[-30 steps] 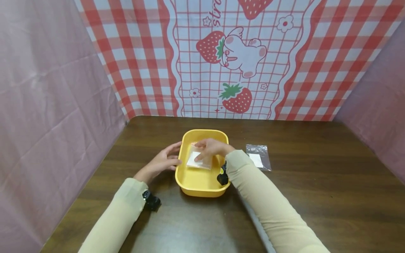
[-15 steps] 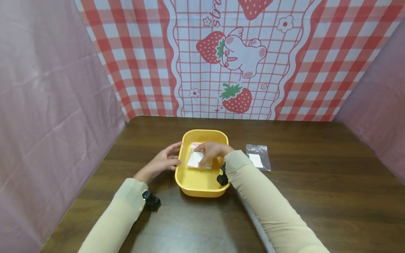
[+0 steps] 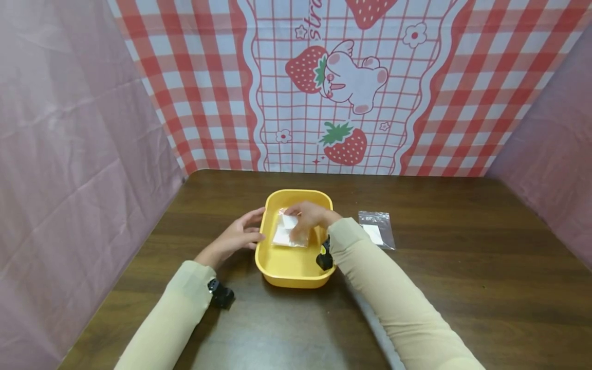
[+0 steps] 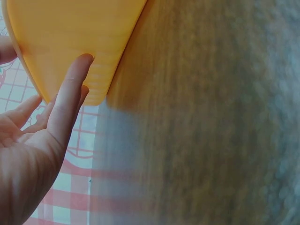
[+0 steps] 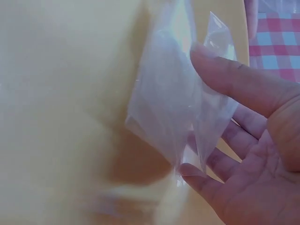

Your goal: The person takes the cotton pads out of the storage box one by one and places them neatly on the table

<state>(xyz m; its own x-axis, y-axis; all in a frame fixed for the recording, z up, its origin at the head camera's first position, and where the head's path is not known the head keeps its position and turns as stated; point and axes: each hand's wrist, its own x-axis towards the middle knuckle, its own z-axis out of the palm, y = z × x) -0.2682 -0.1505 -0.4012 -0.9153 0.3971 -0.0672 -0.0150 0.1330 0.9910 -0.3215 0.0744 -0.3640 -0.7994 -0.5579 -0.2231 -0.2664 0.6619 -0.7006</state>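
A yellow plastic basin (image 3: pixel 296 264) stands at the middle of the table. Inside it, in the head view, lies a clear plastic bag (image 3: pixel 281 238) with something flat and white in it. My right hand (image 3: pixel 309 220) reaches over the basin's right rim and holds the bag. In the right wrist view, thumb and fingers of the right hand (image 5: pixel 255 136) are on either side of the bent, crinkled clear bag (image 5: pixel 164 89). My left hand (image 3: pixel 233 237) touches the basin's left outer wall, its fingers (image 4: pixel 70 101) spread and mostly straight.
Right of the basin, a second clear zip bag (image 3: pixel 376 229) with a white square in it lies on the dark wooden table (image 3: pixel 439 246). A red-and-white checked cloth (image 3: pixel 203 103) hangs behind the table. Pink cloth (image 3: pixel 83 154) hangs at both sides.
My right thumb and fingers have shifted on the bag in the basin, and its white part now looks bent near the fingers. The left hand and the basin stay in place.
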